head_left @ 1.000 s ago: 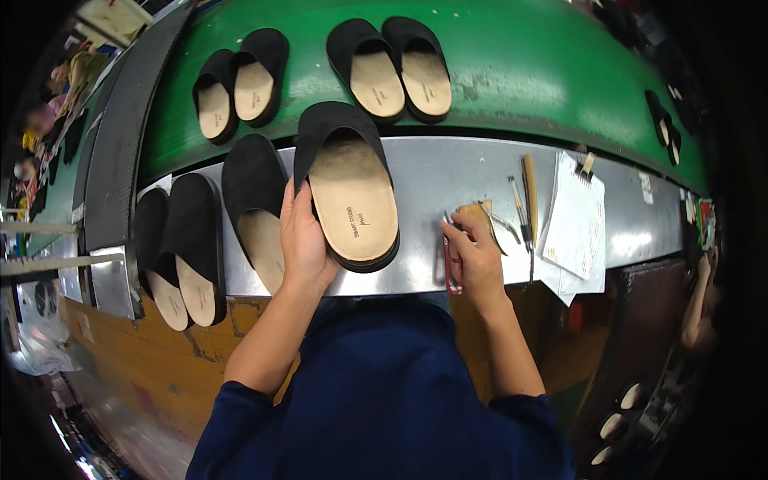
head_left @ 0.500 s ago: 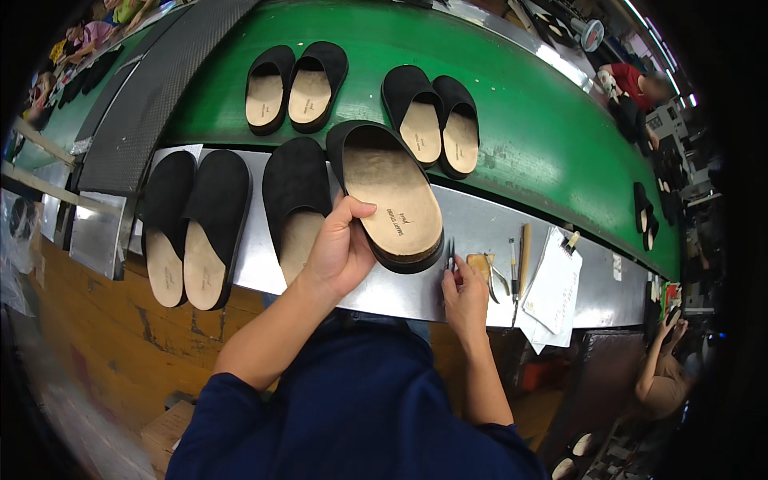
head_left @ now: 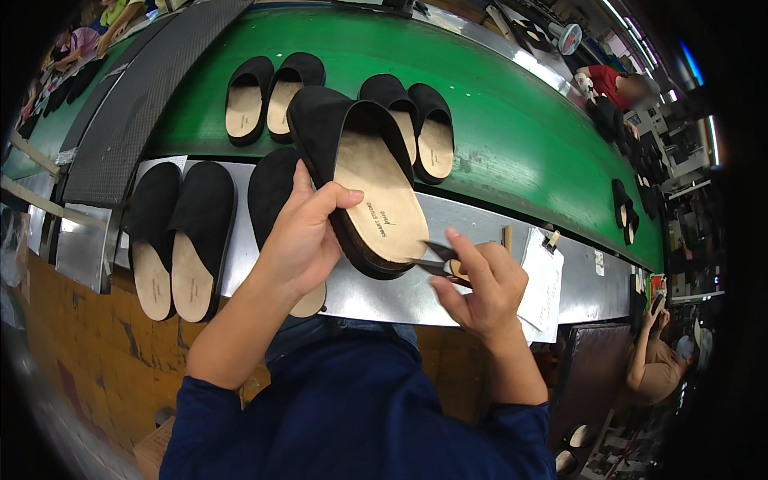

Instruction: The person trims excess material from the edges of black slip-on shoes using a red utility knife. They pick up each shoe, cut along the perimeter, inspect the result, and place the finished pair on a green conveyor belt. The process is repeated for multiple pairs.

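Centrally, the left hand (head_left: 306, 240) grips a black clog (head_left: 370, 176) by its side, thumb over the beige insole (head_left: 388, 210), above the metal table (head_left: 360, 300). The right hand (head_left: 484, 284) holds dark snips (head_left: 442, 250), blades spread, at the clog's heel; contact cannot be told. Beyond, two clog pairs (head_left: 436, 144) rest on the green belt (head_left: 512, 184).

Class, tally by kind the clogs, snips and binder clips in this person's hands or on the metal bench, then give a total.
Black clogs: 4 (1 in the left hand, 3 on the metal bench, one partly hidden)
Dark-bladed snips, in the right hand: 1
Binder clip, on papers: 1
Total: 6
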The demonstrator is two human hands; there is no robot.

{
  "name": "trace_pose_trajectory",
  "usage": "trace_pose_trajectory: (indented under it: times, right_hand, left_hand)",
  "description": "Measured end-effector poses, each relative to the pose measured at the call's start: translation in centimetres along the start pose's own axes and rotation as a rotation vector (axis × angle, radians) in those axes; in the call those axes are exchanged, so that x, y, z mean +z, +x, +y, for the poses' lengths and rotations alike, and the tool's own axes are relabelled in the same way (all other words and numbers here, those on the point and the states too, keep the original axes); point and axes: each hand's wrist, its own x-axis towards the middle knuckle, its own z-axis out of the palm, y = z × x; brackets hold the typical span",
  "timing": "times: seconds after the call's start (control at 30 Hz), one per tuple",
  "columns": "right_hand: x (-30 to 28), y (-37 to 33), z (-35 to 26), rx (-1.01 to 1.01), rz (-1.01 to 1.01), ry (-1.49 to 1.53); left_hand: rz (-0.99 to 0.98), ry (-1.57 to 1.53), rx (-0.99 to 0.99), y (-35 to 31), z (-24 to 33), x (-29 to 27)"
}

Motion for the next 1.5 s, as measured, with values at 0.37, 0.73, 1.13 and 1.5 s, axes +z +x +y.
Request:
trace_pose_trajectory:
  times: [0.37,0.73,1.13,1.5]
  right_hand:
    - [0.0,2.2,-1.2,-0.198,-0.135,-0.15]
    - [-0.2,1.5,-0.4,-0.147,-0.197,-0.025]
    - [-0.3,0.2,2.5,-0.173,-0.098,0.085]
    - [-0.6,2.2,2.3,-0.362,-0.166,-0.006]
  left_hand:
    - [0.017,0.045,0.047,-1.1,-0.6,0.7]
    - [0.062,0.083,0.011,-1.1,-0.9,1.2]
    - [-0.046,0.019,-0.089,0.0,0.6,0.0]
    - [-0.07,0.092,-0.14,0.1,0.1,0.9]
